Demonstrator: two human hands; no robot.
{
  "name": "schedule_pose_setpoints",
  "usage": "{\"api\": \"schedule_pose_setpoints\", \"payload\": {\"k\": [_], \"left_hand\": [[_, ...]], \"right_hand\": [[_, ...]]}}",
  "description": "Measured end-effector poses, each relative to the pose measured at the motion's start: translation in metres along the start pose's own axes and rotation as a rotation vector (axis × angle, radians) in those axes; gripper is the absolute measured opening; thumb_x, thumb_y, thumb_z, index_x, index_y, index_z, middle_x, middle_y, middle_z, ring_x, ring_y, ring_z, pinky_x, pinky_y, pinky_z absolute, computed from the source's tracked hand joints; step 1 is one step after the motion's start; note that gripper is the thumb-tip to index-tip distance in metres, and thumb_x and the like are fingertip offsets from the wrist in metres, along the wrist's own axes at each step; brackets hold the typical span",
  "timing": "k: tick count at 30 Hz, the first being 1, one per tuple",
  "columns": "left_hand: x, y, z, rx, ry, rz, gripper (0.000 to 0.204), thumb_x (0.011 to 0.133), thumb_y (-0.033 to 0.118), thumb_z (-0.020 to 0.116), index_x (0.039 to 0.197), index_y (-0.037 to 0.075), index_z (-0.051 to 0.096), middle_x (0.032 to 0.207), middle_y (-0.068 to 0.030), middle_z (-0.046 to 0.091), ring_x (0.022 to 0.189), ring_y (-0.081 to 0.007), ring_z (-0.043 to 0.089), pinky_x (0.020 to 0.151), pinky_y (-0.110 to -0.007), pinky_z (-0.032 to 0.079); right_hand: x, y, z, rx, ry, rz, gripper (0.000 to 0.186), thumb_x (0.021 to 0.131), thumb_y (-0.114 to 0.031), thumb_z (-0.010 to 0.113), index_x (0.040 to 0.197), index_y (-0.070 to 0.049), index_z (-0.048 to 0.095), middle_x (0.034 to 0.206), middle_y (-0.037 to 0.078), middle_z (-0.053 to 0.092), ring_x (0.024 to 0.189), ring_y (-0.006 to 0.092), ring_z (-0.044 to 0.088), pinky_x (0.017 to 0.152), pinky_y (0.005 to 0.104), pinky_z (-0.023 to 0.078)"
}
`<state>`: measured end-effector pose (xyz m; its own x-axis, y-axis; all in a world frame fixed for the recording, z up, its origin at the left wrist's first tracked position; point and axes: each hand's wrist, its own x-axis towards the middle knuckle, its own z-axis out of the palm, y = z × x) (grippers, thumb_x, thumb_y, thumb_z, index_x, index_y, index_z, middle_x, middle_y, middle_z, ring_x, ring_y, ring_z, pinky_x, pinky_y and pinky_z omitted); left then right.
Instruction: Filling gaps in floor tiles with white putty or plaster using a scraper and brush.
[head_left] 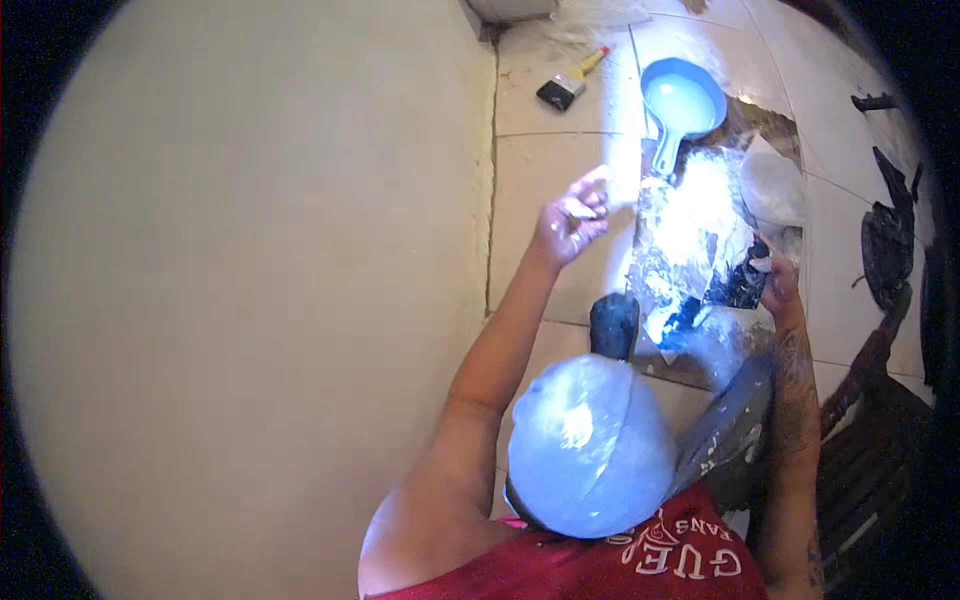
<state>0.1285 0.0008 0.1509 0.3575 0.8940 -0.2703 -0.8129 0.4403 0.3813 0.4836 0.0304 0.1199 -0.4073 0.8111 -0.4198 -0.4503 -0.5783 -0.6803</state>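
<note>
My left hand, fingers half bent and apart, is raised beside the bright work area. White paste smears its fingers, and I see no object in it. My right hand grips the edge of a dark printed sheet of paper, wet with white paste, its thumb on top. Strong light washes out much of the pasted paper beside it. A large, round, pale-blue shiny ball rests close in front of my red shirt. Past it shows a dark, rounded shape, perhaps a foot.
A blue pan with whitish liquid stands beyond the papers. To its left lies a yellow-handled brush with dark bristles. Clear plastic lies near my right hand. A plain wall fills the left; dark items lie at the right.
</note>
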Motion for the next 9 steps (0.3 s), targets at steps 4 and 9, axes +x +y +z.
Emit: {"api": "schedule_pose_setpoints", "payload": {"k": [4, 9], "left_hand": [[0.021, 0.069, -0.047, 0.228, 0.109, 0.240, 0.066, 0.061, 0.011, 0.053, 0.124, 0.009, 0.036, 0.081, -0.0042, 0.049, 0.065, -0.0142, 0.047, 0.056, -0.027, 0.042], [0.085, 0.184, -0.094, 1.779, 0.708, 0.355, 0.069, 0.063, 0.007, 0.052, 0.129, 0.017, 0.033, 0.090, -0.0108, 0.060, 0.073, -0.0247, 0.058, 0.065, -0.037, 0.047]], "right_hand": [[0.047, 0.019, 0.028, -0.117, -0.061, 0.033, 0.065, 0.058, -0.008, 0.055, 0.118, 0.008, 0.038, 0.081, 0.009, 0.055, 0.067, 0.0152, 0.056, 0.061, 0.0245, 0.048], [0.100, 0.047, 0.067, -0.017, -0.171, 0.180, 0.074, 0.058, -0.007, 0.052, 0.126, 0.007, 0.026, 0.090, 0.011, 0.054, 0.077, 0.0169, 0.053, 0.071, 0.0279, 0.044]]}}
